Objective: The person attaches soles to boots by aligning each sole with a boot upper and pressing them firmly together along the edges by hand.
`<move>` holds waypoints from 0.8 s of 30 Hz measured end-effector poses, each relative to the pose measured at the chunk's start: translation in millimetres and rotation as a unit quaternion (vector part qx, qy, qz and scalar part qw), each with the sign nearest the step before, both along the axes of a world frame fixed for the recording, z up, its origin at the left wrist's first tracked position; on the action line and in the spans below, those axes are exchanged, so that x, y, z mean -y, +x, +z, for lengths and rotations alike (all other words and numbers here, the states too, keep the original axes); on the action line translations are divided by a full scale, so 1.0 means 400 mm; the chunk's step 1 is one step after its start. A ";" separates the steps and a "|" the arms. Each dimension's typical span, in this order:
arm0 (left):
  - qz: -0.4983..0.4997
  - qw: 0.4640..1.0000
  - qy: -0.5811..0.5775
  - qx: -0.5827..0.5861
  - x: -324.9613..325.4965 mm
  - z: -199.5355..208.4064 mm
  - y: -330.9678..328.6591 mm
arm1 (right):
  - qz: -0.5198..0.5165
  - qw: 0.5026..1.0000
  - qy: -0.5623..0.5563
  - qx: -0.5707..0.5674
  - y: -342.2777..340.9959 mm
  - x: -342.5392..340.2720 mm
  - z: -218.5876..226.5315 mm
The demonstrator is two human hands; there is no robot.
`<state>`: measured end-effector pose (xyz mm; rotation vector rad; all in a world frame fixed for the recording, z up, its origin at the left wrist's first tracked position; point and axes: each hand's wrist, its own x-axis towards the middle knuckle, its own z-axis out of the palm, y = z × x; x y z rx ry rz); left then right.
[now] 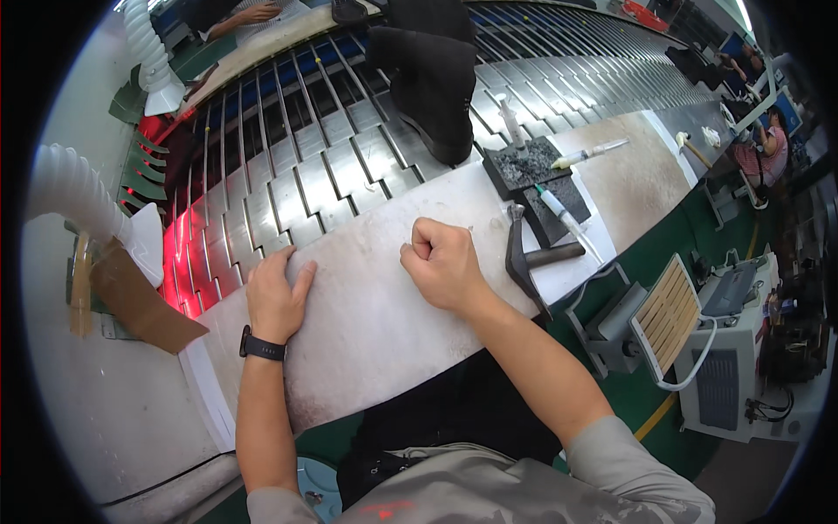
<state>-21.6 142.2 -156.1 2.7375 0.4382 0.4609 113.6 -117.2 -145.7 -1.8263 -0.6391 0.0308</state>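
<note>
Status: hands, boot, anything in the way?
Left hand open at far edge of worktop. Right hand curled, contents unclear. Black boot ahead on slatted conveyor. Hammer further right.

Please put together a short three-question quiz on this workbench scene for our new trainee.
1. Fill in the blank: the syringe lying nearest the hammer has a ____ tip.
2. True or false: the left hand is gripping the hammer.
3. The right hand is: A) spread flat, B) curled closed, C) touching the boot.

Key:
1. Green.
2. False; it is at the edge of the pale board, well away from the hammer.
3. B.
</note>
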 end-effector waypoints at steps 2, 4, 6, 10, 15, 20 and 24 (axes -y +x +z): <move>0.010 1.000 0.005 0.007 -0.002 0.013 0.007 | 0.012 1.000 0.017 -0.008 0.010 -0.004 0.008; 0.005 1.000 0.002 0.011 0.002 0.020 0.005 | 0.014 1.000 0.019 -0.010 0.010 -0.009 0.008; 0.016 1.000 -0.011 0.005 -0.001 0.024 -0.003 | 0.016 1.000 0.022 -0.011 0.004 -0.003 0.008; -0.013 0.999 0.019 0.032 0.002 -0.009 0.016 | -0.002 1.000 0.016 0.015 0.003 -0.010 0.006; -0.001 1.000 0.006 0.021 -0.012 0.003 0.012 | 0.020 0.989 -0.045 0.139 -0.043 0.109 0.102; 0.001 1.000 0.014 0.026 -0.013 0.012 0.001 | -0.223 0.858 -0.253 0.387 0.026 0.366 0.232; -0.001 1.000 -0.002 0.031 -0.005 -0.001 0.015 | -0.208 0.881 -0.393 0.163 0.057 0.442 0.203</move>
